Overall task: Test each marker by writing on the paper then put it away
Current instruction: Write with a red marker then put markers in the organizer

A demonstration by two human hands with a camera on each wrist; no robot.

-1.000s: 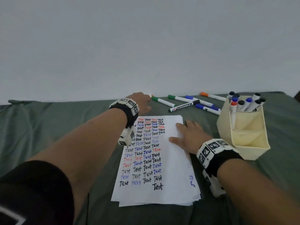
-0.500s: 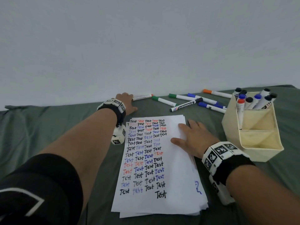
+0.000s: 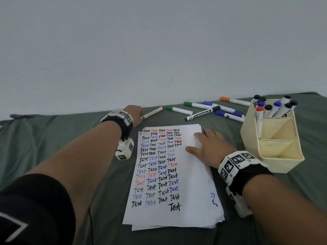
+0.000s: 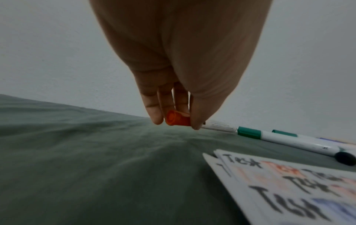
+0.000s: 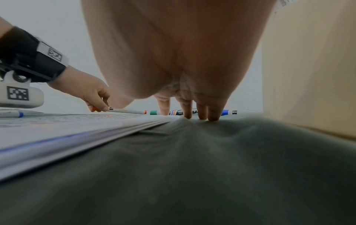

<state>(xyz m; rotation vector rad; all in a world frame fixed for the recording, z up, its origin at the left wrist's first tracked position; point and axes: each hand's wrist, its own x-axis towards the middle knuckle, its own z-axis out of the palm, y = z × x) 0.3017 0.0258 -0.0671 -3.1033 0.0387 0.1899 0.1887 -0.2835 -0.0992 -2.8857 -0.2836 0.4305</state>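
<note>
Left hand [image 3: 134,113] reaches to the far edge of the green cloth [image 3: 53,138] & pinches the orange-capped marker [image 3: 153,112] at its cap end; in the left wrist view fingertips [image 4: 154,115] and thumb close around the orange cap [image 4: 177,120], w/ the white barrel running off to the right, low over the cloth. Can't tell if the marker is lifted clear or touching the fabric. Right hand [image 3: 210,147] lies flat, fingers straight & spread, palm down on the right side of the paper stack [image 3: 191,191]; in the right wrist view some fingertips [image 5: 213,115] press onto the cloth just past the paper's edge.

Paper sits mid-cloth, top sheet covered w/ rows of "Test" in black, blue & red, plus a blue squiggle near the lower right edge. Beyond the paper, loose markers lie on the cloth: two green-capped [image 3: 177,109], a black-capped whiteboard marker [image 3: 203,113], two blue [image 3: 229,116], and another orange-capped one [image 3: 235,101] farthest back near the wall. Cream organiser [image 3: 283,161] stands right of the paper, near the right hand; its rear compartment holds upright markers [image 3: 270,110] w/ black, blue & red caps, the front compartments show no markers.
</note>
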